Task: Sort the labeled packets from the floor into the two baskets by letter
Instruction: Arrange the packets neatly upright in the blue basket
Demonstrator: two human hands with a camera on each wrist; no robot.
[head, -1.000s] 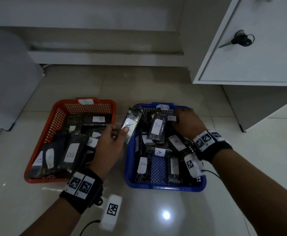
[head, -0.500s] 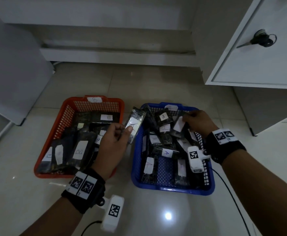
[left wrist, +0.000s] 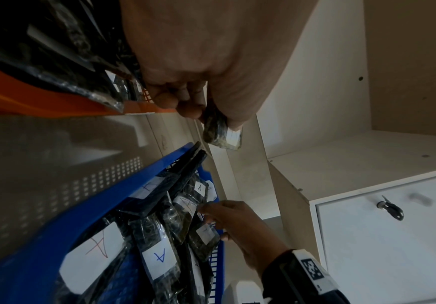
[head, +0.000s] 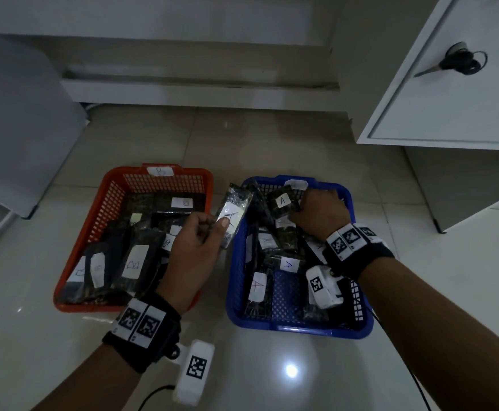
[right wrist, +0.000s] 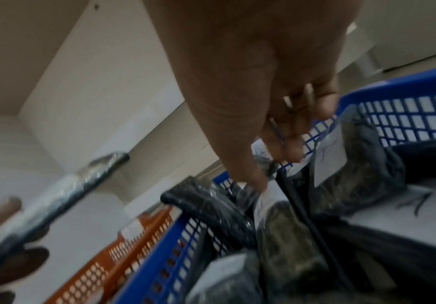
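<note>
On the tiled floor stand an orange basket (head: 115, 200) tagged B, on the left, and a blue basket (head: 295, 332) on the right. Each holds several dark packets with white letter labels. My left hand (head: 218, 225) pinches a dark packet labelled A (head: 233, 209) above the gap between the baskets, thumb on its label. The left wrist view shows that packet (left wrist: 220, 133) end-on under my fingers. My right hand (head: 301, 212) reaches into the blue basket's far end. In the blurred right wrist view, its thumb and fingers (right wrist: 289, 144) close on a packet's edge (right wrist: 263, 164) there.
A white cabinet door with a key (head: 461, 63) hangs open at the right, above the floor. A grey panel (head: 20, 129) leans at the left. A low white ledge (head: 198, 93) runs along the back wall. Bare tiles lie in front of the baskets.
The right hand lifted a packet in the blue basket, then moved down onto the pile at the far end. The left hand still holds the A packet in about the same place.
</note>
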